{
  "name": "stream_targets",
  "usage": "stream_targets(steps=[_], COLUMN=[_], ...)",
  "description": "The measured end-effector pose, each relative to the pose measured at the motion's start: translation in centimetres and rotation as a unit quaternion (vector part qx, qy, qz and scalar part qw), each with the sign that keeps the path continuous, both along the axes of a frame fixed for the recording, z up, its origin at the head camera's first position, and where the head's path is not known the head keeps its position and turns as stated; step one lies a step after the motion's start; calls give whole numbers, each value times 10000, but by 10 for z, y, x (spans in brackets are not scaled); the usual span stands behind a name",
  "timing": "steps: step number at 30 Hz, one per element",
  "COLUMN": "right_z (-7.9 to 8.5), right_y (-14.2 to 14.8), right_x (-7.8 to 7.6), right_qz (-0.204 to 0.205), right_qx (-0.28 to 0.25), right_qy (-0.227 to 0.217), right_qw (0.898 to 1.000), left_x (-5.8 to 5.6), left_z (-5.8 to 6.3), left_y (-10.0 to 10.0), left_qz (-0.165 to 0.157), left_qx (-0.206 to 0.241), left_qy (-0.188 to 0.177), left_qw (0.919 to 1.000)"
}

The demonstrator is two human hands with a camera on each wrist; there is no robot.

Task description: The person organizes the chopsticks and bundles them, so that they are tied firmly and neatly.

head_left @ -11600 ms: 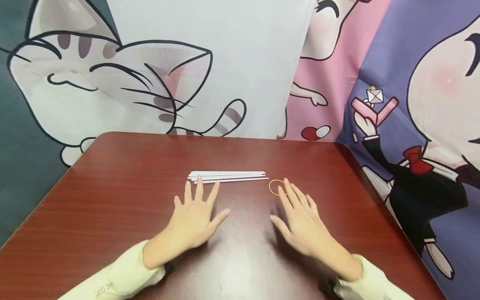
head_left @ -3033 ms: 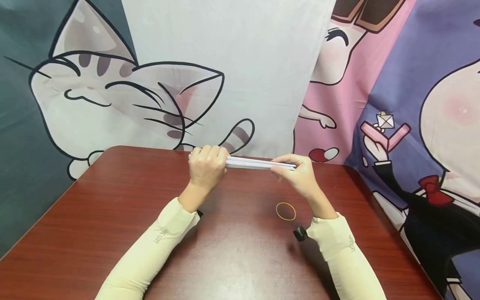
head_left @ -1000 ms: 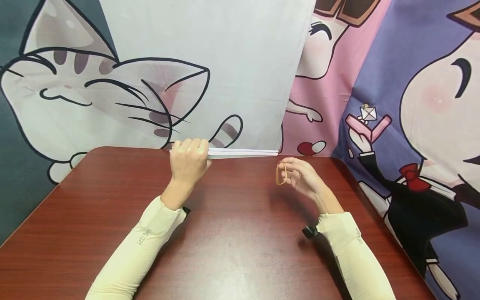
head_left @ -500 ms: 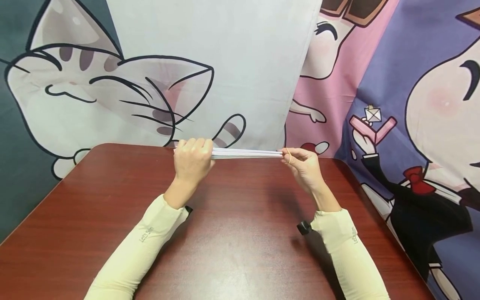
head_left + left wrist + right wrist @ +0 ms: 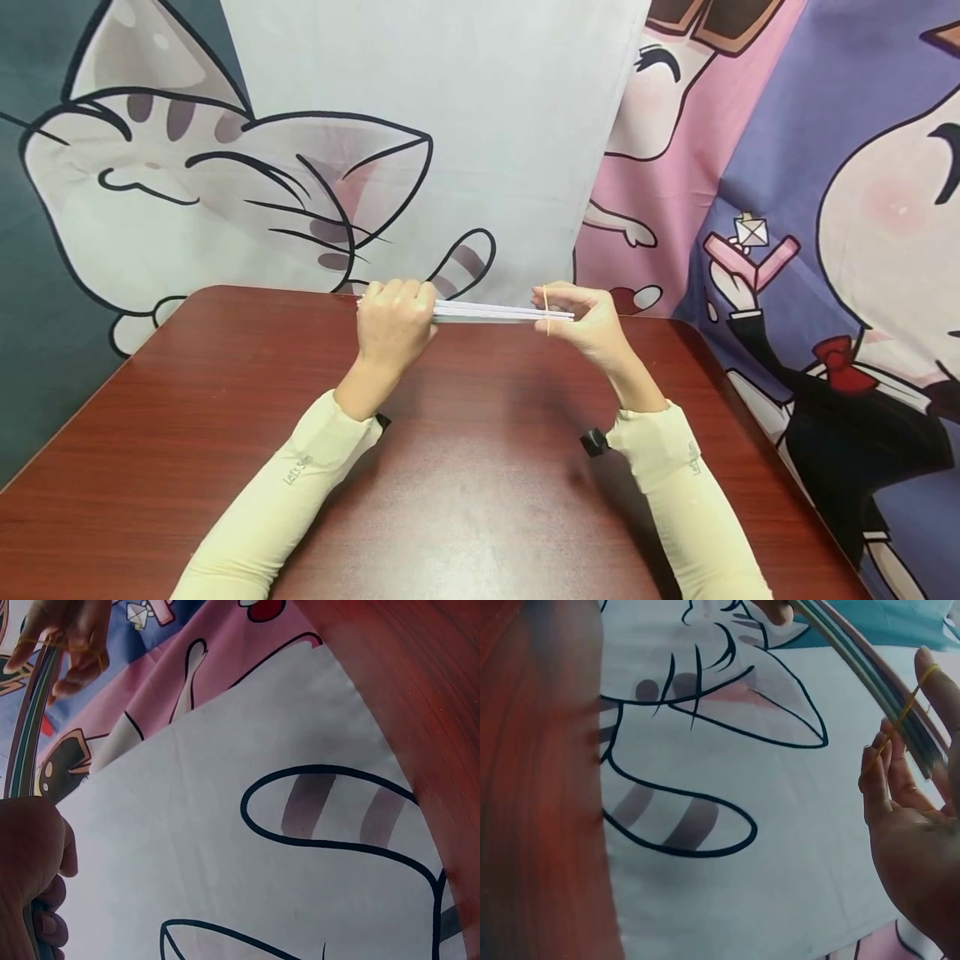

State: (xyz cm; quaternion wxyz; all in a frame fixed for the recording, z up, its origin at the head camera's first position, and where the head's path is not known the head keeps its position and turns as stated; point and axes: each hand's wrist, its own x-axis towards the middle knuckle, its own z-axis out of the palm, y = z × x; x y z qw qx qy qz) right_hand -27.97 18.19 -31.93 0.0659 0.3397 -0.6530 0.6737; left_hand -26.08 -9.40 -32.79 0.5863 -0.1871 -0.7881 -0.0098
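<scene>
Over the reddish tabletop (image 5: pixel 465 467), the left hand (image 5: pixel 393 327) curls round probably light, stiff sticks (image 5: pixel 483 312), best gripped near one end; the right hand (image 5: pixel 600 329), fingers spread, stretches a rubber band (image 5: pixel 547 327), seemingly around their tips.

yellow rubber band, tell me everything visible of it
The yellow rubber band is a thin, elastic-looking loop. The right hand holds it stretched taut between thumb and fingers, raised above the table, and it crosses the white sticks near one end. Whether it touches or fully rings them is hard to tell.
</scene>
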Motion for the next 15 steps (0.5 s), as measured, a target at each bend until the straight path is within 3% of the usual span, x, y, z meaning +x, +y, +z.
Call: stream_targets(steps=[4, 9, 15], right_z=[9, 22, 41], right_y=[-5, -10, -24], right_x=[2, 12, 19], right_qz=[50, -266, -801], right_qx=[879, 2184, 2371], right_qy=[254, 961, 1434], right_qw=[9958, 9708, 9575], left_x=[1, 3, 6], left_z=[-1, -2, 1], left_y=[2, 4, 4], left_qz=[-73, -87, -45], left_qx=[-1, 24, -54], left_qy=[11, 61, -3], left_qw=[10000, 9999, 10000])
